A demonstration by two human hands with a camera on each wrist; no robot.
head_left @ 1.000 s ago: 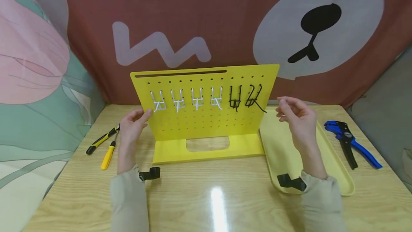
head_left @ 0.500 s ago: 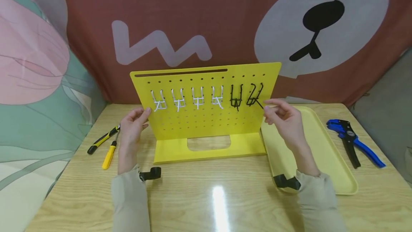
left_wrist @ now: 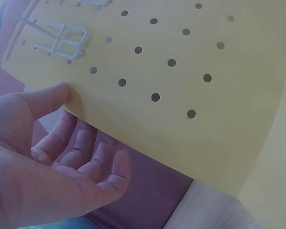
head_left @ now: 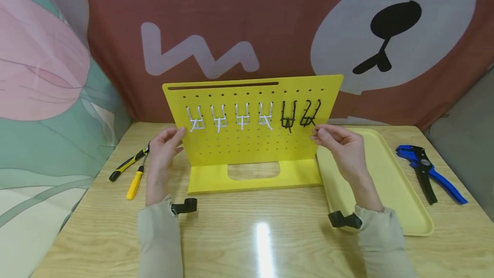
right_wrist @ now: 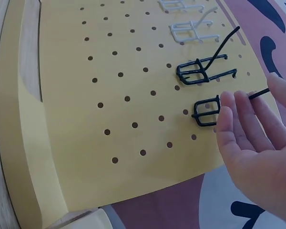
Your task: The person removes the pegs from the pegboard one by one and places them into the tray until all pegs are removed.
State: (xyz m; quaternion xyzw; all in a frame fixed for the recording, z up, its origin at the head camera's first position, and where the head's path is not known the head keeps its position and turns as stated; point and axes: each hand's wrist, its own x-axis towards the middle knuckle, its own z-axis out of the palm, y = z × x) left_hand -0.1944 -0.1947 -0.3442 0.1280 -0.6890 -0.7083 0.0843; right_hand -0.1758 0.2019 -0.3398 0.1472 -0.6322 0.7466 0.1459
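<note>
A yellow pegboard [head_left: 254, 149] stands upright on its folded base, bearing a row of wire hooks. Several white hooks [head_left: 242, 117] hang to the left, and a black hook [head_left: 288, 119] hangs right of them. At the row's right end, another black hook [head_left: 308, 117] leans, its upper arms slanting right. My right hand [head_left: 345, 147] pinches this hook's projecting prong [right_wrist: 260, 93] between thumb and fingers; the fingers hide part of the hook in the right wrist view. My left hand [head_left: 162, 149] grips the board's left edge, thumb on the front face, fingers behind.
A pale yellow tray [head_left: 386, 183] lies right of the board, partly under my right forearm. Blue-and-black wire strippers [head_left: 426, 170] lie farther right. To the left are a black-and-yellow handled tool [head_left: 127, 165] and a yellow-handled screwdriver [head_left: 135, 183]. A printed cloth [head_left: 231, 12] hangs behind the wooden table.
My right hand has moved left from beside the board and taken hold of the end black hook's prong. My left hand stays on the board's edge. The head view has shifted slightly.
</note>
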